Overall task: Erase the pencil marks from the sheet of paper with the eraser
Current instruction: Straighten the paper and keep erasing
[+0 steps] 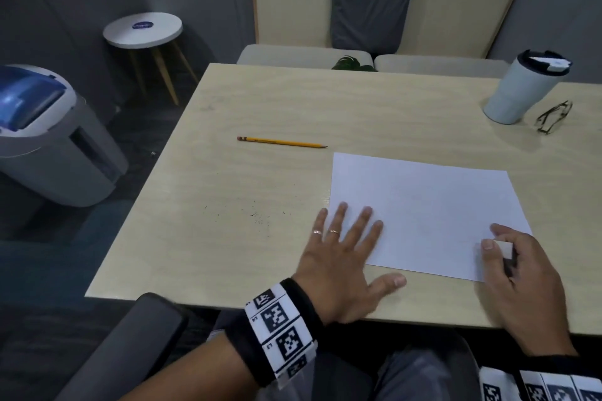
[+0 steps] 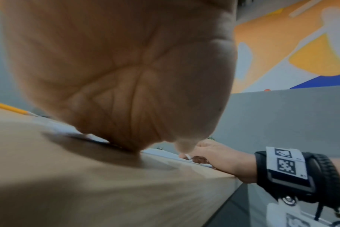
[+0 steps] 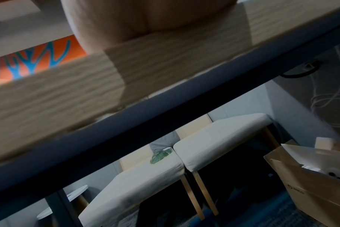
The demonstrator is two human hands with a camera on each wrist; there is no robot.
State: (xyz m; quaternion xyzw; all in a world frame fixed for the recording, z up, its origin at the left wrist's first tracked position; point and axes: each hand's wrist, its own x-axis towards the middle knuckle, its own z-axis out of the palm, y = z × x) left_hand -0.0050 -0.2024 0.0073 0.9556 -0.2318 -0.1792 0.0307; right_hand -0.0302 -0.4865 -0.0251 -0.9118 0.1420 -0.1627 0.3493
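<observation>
**My hands on the paper**

I sit at a pale wood bench [image 1: 260, 101]. A white sheet of paper [image 1: 423, 205] lies flat on it, close to me and a bit to my right. From my head view the paper looks blank; I cannot make out any pencil marks on it.

My left hand [image 1: 345, 257] lies flat with its fingers [image 1: 365, 221] spread wide apart. The fingertips press on the near left corner of the paper, and the palm rests on the bench beside it. My thumb points along the near edge of the sheet. This grip holds nothing.

My right hand [image 1: 524, 277] sits at the near right corner of the paper. Its grip is clamped on a small white eraser [image 1: 503, 249], pinched between my thumb and fingers. The eraser is down at the paper, but I cannot tell if it touches.

A yellow pencil [image 1: 281, 142] lies on the bench past the paper, to the left, well apart from both hands. Some small dark crumbs [image 1: 260, 218] lie on the bench left of my left hand.

Far off on the right stand a white cup with a dark lid [image 1: 521, 88] and, just beside it, a pair of glasses [image 1: 553, 117].
</observation>
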